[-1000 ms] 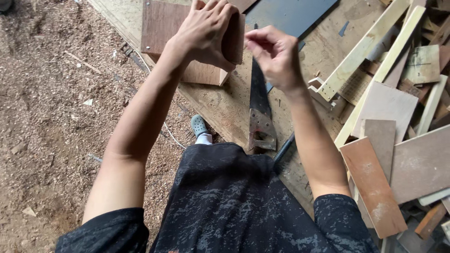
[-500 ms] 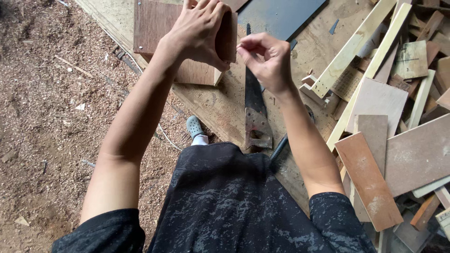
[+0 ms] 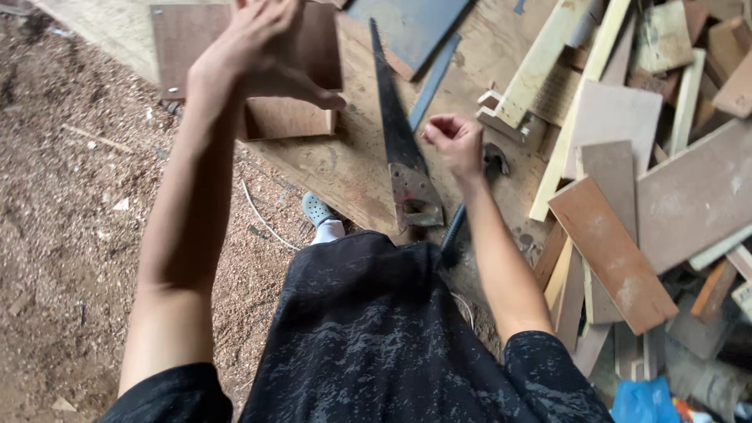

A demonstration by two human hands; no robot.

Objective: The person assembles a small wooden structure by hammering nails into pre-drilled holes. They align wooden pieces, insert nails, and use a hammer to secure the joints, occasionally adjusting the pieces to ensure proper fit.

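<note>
Sawdust-strewn floor (image 3: 70,235) beside plywood tabletop (image 3: 345,164). Left hand (image 3: 262,51), grip apart, presses a brown board (image 3: 290,117) near the tabletop's edge. Right hand (image 3: 454,141), grip together in a fist, hovers just beside a rusty handsaw (image 3: 399,141).

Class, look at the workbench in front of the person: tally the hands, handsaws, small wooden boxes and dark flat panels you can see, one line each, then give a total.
Hands: 2, left hand and right hand
Handsaw: 1
Small wooden box: 1
Dark flat panel: 1
Total: 5
</note>
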